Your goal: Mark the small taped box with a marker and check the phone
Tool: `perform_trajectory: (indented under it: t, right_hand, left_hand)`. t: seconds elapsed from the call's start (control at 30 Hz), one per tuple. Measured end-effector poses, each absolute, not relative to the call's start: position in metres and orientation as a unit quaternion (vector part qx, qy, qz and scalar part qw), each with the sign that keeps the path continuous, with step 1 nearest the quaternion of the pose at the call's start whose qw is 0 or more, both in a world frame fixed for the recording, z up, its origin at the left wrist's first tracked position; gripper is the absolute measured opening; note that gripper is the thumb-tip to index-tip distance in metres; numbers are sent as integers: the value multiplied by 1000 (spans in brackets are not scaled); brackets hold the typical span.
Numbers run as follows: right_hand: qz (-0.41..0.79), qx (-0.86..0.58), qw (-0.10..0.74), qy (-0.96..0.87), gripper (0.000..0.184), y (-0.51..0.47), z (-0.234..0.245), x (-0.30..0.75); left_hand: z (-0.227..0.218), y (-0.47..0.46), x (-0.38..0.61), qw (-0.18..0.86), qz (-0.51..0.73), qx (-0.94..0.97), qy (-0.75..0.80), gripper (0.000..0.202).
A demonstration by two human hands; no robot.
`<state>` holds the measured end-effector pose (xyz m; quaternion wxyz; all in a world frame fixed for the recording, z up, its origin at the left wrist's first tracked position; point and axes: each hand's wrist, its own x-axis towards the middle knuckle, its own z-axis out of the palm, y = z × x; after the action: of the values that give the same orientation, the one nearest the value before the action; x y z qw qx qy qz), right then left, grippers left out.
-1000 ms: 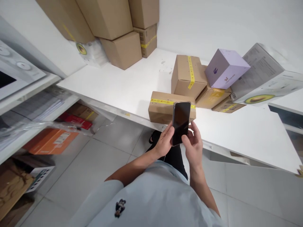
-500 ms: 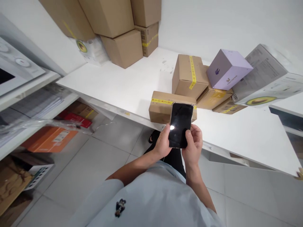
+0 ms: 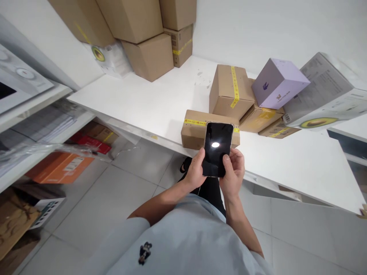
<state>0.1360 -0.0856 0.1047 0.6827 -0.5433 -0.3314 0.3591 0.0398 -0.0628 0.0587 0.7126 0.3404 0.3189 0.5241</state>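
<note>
A stockroom or parcel-packing room is indicated. Sealed cardboard cartons (image 3: 134, 23) are stacked at the far left of a white counter (image 3: 149, 103); taped parcels (image 3: 231, 91) and retail boxes (image 3: 279, 82) are grouped right. Stocked shelving (image 3: 43, 130) is seen left.

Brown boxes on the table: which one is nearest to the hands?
The flat box at the front edge of the table, just behind the phone; the others stand farther back.

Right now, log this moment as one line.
left hand: holds phone | right hand: holds phone | phone: dark | beyond: taped box
</note>
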Motion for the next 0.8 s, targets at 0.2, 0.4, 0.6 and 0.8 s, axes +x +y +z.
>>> perform_trajectory:
  t: [0.2, 0.4, 0.6, 0.8]
  right_hand:
    - [350, -527, 688, -354, 29, -84, 106, 136]
    - [365, -499, 696, -365, 27, -85, 102, 137]
    - [363, -506, 689, -371, 29, -83, 99, 138]
    - [362, -519, 679, -373, 29, -81, 99, 138]
  left_hand:
    - [84, -62, 43, 777, 531, 173, 291, 51]
    - [100, -57, 46, 811, 503, 63, 293, 38]
    - [101, -55, 47, 802, 513, 82, 293, 37]
    - [97, -53, 47, 803, 511, 83, 295, 39]
